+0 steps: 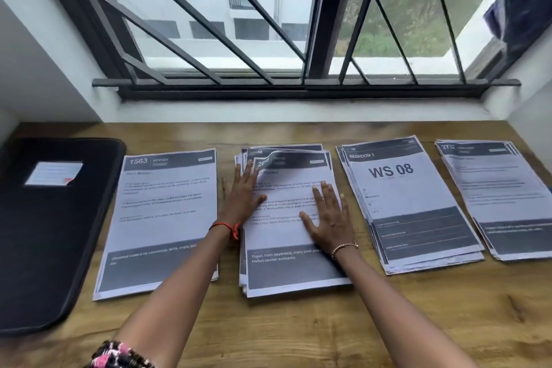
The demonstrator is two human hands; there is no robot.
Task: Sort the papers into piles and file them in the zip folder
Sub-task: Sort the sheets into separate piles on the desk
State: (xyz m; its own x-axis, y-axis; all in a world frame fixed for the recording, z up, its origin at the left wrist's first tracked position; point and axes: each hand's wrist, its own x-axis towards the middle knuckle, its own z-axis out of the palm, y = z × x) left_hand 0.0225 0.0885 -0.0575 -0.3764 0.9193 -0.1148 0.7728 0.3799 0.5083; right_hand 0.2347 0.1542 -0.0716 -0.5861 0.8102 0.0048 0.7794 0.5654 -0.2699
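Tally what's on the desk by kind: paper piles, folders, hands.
Paper piles: 4
Zip folder: 1
Hands: 2
Total: 7

Left grip [242, 198], right grip [328, 218] apparently flat.

The zip folder [50, 233] is black with a white label [53, 173] marked red at one corner, and the papers [167, 203] are white with black print and dark grey bands at top and bottom. The table [388, 322] is brown wood grain. A thread band [227, 225] is red, a bracelet [343, 248] gold-toned, and a sleeve [119, 354] is patterned pink, black and white.
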